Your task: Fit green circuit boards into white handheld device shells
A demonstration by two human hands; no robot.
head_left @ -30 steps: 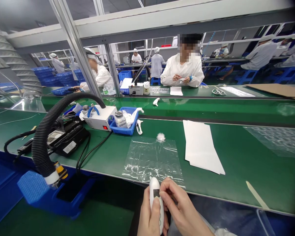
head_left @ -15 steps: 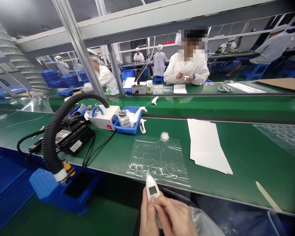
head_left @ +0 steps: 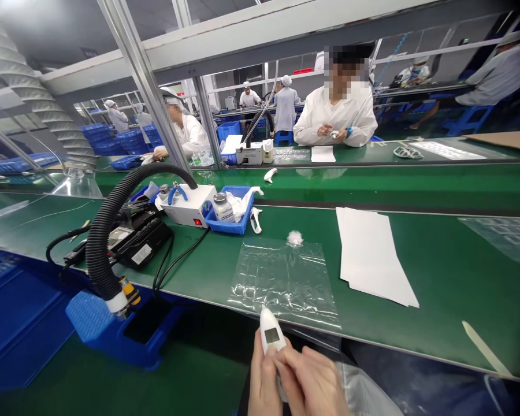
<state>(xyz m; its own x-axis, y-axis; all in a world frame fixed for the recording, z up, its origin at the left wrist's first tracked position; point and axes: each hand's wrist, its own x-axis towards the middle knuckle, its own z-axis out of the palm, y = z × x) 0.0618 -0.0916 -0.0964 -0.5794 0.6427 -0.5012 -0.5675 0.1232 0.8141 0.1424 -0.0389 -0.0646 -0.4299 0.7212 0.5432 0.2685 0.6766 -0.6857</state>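
Observation:
Just past the front edge of the bench, a white ear thermometer (head_left: pixel 270 328) with a small dark screen points away from me. My left hand (head_left: pixel 262 378) is closed around its body from the left side. Fingertips of my right hand (head_left: pixel 314 378) are pinched together against the body below the screen, covering that part. Beyond the hands, a clear plastic sheet (head_left: pixel 281 277) lies flat on the bench. At its far edge sits a small heap of clear bits (head_left: pixel 294 238), too small to make out.
Left on the bench stand a white box (head_left: pixel 189 209) with a black hose (head_left: pixel 96 242) and a blue tray (head_left: pixel 225 224) holding a jar. White paper sheets (head_left: pixel 370 254) lie right. Another white housing (head_left: pixel 270 175) rests on the green belt. A co-worker (head_left: pixel 333 121) sits opposite.
My view has turned slightly left, shifting the scene rightward. The white housing on the belt has moved left relative to the bench. Both hands keep nearly the same hold on the thermometer.

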